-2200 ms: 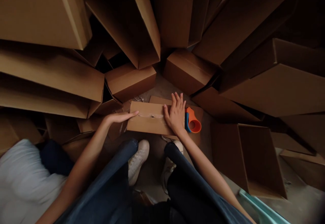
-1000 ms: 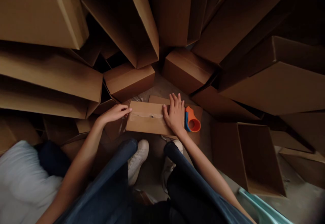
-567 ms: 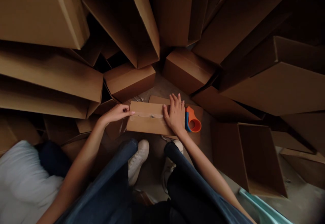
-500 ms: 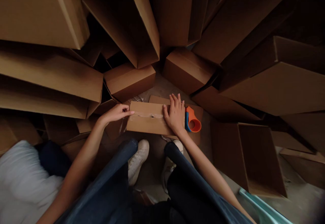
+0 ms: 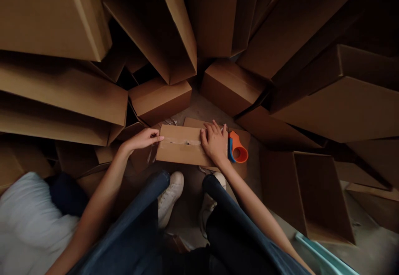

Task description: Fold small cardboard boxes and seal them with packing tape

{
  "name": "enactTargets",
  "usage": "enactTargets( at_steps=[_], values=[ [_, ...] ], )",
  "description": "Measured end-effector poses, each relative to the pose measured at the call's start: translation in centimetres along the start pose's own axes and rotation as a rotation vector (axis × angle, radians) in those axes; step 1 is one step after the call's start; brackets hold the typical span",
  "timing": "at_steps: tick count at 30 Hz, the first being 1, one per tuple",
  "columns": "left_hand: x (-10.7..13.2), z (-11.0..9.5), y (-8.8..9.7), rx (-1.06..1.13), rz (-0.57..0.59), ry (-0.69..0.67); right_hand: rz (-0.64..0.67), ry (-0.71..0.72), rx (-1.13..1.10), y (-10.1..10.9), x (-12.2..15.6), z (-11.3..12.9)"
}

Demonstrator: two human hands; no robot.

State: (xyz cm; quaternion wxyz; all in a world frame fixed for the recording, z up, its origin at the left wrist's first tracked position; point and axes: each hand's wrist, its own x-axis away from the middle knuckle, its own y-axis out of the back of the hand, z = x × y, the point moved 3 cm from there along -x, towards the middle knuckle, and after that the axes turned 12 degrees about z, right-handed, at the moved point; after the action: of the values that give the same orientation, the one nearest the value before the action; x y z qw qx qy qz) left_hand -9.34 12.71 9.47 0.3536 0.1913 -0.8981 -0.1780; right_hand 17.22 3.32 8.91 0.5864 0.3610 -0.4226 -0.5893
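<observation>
A closed cardboard box (image 5: 182, 152) lies in front of my feet, with a shiny strip of clear tape (image 5: 176, 141) along its middle seam. At the box's left end, my left hand (image 5: 142, 138) has thumb and finger pinched together where the strip ends. What sits between those fingertips is too small to make out. My right hand (image 5: 215, 142) rests on top of the right end, palm down, fingers apart and slightly bent. Just right of it lies an orange and blue tape dispenser (image 5: 238, 148), on a piece of flat cardboard (image 5: 245, 140).
Several cardboard boxes ring the spot, among them small ones (image 5: 163, 100) and an open one (image 5: 280, 183) at right. A pale blue-white cloth bundle (image 5: 34, 217) lies at lower left, a teal object (image 5: 321, 252) at lower right. My white shoes (image 5: 171, 196) stand close to the box.
The fingers of my right hand have bent and come down a little on the box. My left hand keeps its pinch at the left end.
</observation>
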Motion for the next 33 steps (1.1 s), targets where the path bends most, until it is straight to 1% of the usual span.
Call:
enactTargets(
  at_steps=[4, 6, 8, 14, 22, 33],
  values=[
    [0.1, 0.5, 0.1, 0.052, 0.029, -0.029, -0.008, 0.005, 0.006, 0.1, 0.0, 0.0],
    [0.2, 0.4, 0.1, 0.09, 0.054, -0.054, -0.008, 0.002, 0.01, 0.1, 0.0, -0.1],
    [0.4, 0.2, 0.2, 0.11, 0.057, -0.051, -0.007, 0.002, 0.015, 0.1, 0.0, -0.1],
    [0.3, -0.6, 0.0, 0.029, -0.036, 0.055, -0.015, 0.001, 0.028, 0.0, 0.0, -0.2],
    [-0.8, 0.9, -1.1, 0.273, 0.044, 0.061, 0.0, -0.008, 0.037, 0.1, 0.0, -0.1],
    [-0.9, 1.3, -1.1, 0.307, 0.06, 0.038, 0.007, -0.017, 0.037, 0.0, 0.0, -0.1]
  ],
)
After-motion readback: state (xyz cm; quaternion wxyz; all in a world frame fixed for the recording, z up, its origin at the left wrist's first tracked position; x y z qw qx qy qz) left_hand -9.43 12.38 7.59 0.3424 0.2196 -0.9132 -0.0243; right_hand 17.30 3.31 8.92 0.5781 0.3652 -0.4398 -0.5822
